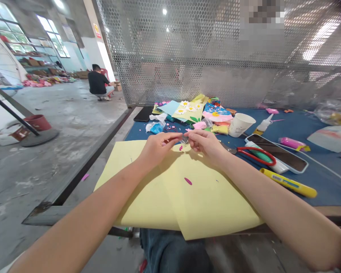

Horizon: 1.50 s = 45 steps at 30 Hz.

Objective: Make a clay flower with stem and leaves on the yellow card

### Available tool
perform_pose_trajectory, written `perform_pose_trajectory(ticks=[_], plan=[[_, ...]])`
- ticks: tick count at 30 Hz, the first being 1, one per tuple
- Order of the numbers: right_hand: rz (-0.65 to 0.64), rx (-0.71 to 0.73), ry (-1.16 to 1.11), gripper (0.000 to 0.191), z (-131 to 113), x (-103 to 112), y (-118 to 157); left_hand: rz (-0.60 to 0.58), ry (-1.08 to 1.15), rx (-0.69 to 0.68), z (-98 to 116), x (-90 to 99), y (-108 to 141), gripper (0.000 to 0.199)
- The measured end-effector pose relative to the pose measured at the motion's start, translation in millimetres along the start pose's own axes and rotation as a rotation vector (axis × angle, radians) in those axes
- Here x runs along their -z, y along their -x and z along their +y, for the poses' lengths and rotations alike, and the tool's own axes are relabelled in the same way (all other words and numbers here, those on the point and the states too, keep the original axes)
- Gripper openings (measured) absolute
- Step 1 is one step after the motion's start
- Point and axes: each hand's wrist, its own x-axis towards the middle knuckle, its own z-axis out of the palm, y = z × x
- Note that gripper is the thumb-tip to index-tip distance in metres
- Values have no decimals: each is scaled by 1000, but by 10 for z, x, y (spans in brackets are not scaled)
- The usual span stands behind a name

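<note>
My left hand [160,147] and my right hand [207,146] meet over the far part of a yellow paper sheet [159,197]. The fingertips of both are pinched together, almost touching. Between them shows a small greyish, see-through bit [184,138], too small to name. Just below the fingertips are tiny pink pieces [181,148]. A dark pink petal-shaped piece [188,181] lies on the sheet nearer to me. Red-handled scissors [257,152] rest right of my right hand, their blades partly hidden.
Behind my hands lie white daisies on paper [184,108], a blue clay packet [157,128] and a paper cup [241,124]. To the right are a glue bottle [263,125], a phone [281,151] and a yellow tube [288,183]. A mesh panel [187,49] stands behind; a person [98,82] crouches far left.
</note>
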Motion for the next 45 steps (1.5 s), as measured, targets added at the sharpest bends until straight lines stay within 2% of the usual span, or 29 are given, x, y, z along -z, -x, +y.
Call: perform_pose_trajectory(ticks=[3,6,11,15,18,21,24,27,28,31,34,38,41,45], plan=[[-21,1,24,25,-14,-13,11,-24,74,9,-14,-16,-10,29],[-34,29,15,23,0,-14,8,-17,159,73,-5,-22,-17,24],[-63,120,11,20,15,-13,26,4,126,118,17,-10,-17,23],[-38,267,277,22,-15,-32,71,-19,126,105,24,-2,-20,20],[-19,428,508,20,-10,-42,82,-51,206,152,12,-17,-29,20],[20,595,588,14,23,-43,79,-112,307,218,2,-51,-36,24],[38,670,601,10,38,-44,78,-158,317,231,20,-54,-39,30],[85,614,554,6,23,-36,67,-139,121,139,31,27,-49,35],[105,570,506,5,17,-29,58,-113,-5,79,17,69,-53,38],[107,432,377,8,21,2,19,-176,-459,-93,-90,181,-65,34],[61,360,493,9,61,30,-8,-190,-725,-38,-222,204,-64,39],[9,379,817,14,124,30,-16,-185,-732,-93,-260,114,-56,25],[-23,436,931,18,150,4,-19,-201,-669,-118,-204,36,-49,22],[32,467,1077,21,156,-28,-19,-175,-633,-127,-157,-16,-41,19]])
